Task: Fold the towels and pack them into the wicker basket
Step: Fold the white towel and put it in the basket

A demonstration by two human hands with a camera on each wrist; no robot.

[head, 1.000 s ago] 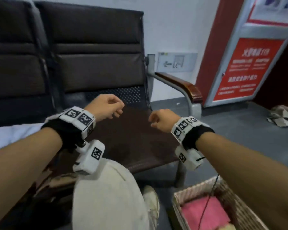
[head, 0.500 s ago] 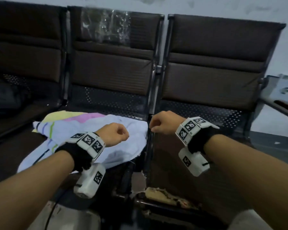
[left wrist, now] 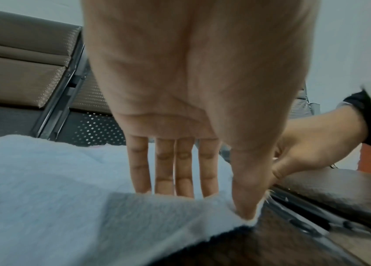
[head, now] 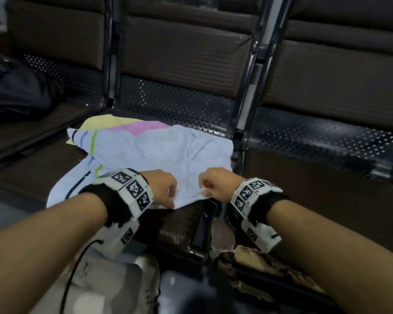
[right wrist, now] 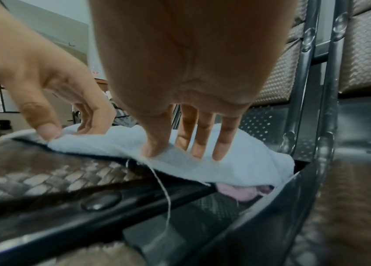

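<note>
Both hands are pinching the pale blue towel's [head: 150,152] near edge on the seat [head: 182,225]: left hand [head: 161,186] at 7 o'clock, right hand [head: 216,184] at 5 o'clock, thumbs against fingertips. Bare seat is lying at 3 o'clock.

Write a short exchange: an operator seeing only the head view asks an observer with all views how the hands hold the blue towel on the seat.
Operator: Is the left hand gripping the blue towel?
Observer: Yes. Its thumb lies on the near edge; the fingertips are hidden behind that edge.
Operator: Anything under the right hand?
Observer: A loose white thread hangs from the towel edge below its thumb.
</note>
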